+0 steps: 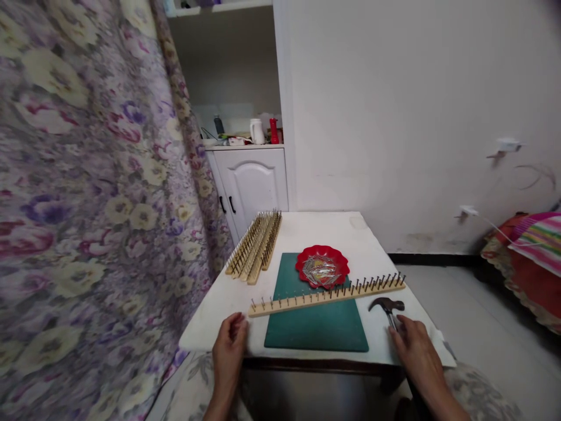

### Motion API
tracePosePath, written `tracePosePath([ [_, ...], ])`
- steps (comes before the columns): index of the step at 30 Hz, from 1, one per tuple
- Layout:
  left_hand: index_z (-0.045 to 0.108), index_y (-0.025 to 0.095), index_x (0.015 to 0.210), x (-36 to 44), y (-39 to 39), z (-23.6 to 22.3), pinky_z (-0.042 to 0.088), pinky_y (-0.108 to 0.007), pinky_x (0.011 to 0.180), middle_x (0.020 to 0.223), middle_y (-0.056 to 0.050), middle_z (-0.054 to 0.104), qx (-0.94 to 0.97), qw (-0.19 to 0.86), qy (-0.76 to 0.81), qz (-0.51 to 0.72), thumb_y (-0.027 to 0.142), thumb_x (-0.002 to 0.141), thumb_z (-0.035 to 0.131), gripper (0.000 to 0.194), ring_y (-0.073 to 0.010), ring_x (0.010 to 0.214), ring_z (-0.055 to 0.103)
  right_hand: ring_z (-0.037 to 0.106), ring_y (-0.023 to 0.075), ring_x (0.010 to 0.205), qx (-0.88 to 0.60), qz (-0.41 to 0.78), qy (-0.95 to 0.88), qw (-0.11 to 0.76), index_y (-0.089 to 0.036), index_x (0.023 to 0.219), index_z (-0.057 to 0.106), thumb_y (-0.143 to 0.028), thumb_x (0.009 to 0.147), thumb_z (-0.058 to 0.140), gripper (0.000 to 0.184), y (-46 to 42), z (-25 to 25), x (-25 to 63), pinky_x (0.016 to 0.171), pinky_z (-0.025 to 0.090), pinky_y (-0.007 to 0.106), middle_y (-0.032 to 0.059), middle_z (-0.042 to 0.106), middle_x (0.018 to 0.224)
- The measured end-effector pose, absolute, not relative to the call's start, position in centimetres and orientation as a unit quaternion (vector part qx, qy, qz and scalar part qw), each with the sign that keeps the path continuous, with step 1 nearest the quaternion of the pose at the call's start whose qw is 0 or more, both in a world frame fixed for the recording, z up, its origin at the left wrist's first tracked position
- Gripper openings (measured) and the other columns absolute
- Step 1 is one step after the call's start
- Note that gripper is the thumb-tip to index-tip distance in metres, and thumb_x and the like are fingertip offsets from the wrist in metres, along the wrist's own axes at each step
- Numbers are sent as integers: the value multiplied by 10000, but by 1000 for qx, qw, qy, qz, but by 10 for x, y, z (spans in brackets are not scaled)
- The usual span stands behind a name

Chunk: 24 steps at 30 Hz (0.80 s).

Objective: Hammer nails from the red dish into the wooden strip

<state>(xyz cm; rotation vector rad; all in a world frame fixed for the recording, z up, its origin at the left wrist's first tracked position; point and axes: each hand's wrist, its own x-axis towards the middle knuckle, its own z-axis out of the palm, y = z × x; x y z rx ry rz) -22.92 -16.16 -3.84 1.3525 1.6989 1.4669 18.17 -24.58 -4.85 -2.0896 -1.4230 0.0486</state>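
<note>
My right hand (414, 345) is closed around the handle of a claw hammer (387, 305), whose dark head lies by the table's right side. Near the front left edge of the table, my left hand (231, 339) is loosely curled, with thumb and fingers a little apart and nothing visible in it. Just beyond it begins a long wooden strip (291, 303) with a row of upright nails, slanting across a green mat (318, 327). Behind the strip, a red scalloped dish (302, 257) holds many loose nails (322, 269).
Several nail-studded wooden strips (256, 245) lie side by side at the table's back left. A white cover (324, 228) drapes the table. A floral curtain (109, 204) hangs at left; a white cabinet (254, 181) and wall stand behind. A bed corner (521, 263) is at right.
</note>
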Motion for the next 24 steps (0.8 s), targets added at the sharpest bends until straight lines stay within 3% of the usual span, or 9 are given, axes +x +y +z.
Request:
tracePosePath([
  [3, 578, 184, 1127, -216, -191, -37, 492, -291, 704, 874, -30, 653, 484, 238, 651, 535, 551, 735, 552, 538, -199, 798, 618, 599, 254, 809, -758, 44, -516, 397, -151, 1177, 524, -410, 862, 378, 434, -254, -41, 174, 744, 484, 369, 101, 583, 934],
  [6, 543, 167, 1204, -191, -215, -35, 443, -244, 602, 700, 25, 566, 500, 266, 645, 513, 540, 743, 553, 593, -141, 626, 548, 589, 223, 673, -753, 125, -479, 434, -165, 1262, 476, -440, 836, 425, 509, -261, -23, 156, 633, 476, 323, 36, 579, 779],
  [11, 219, 148, 1440, -139, -234, -3, 375, -209, 541, 573, 92, 396, 595, 338, 564, 462, 351, 742, 585, 813, -96, 510, 418, 450, 151, 533, -644, 243, -516, 510, -174, 1463, 168, -346, 841, 476, 715, -272, 33, 110, 566, 411, 255, -57, 419, 633],
  [16, -9, 192, 1473, -101, -243, 51, 352, -202, 499, 572, 91, 418, 656, 343, 516, 431, 212, 734, 542, 922, -91, 474, 401, 404, 134, 519, -575, 303, -533, 542, -221, 1480, 35, -288, 837, 492, 792, -280, 78, 81, 552, 389, 239, -52, 406, 674],
  [24, -55, 165, 1468, -88, -245, 66, 374, -205, 486, 540, 103, 421, 673, 322, 513, 426, 180, 707, 548, 972, -96, 458, 416, 417, 129, 512, -572, 303, -538, 540, -237, 1472, -28, -268, 840, 477, 810, -286, 92, 83, 562, 398, 253, -51, 435, 677],
])
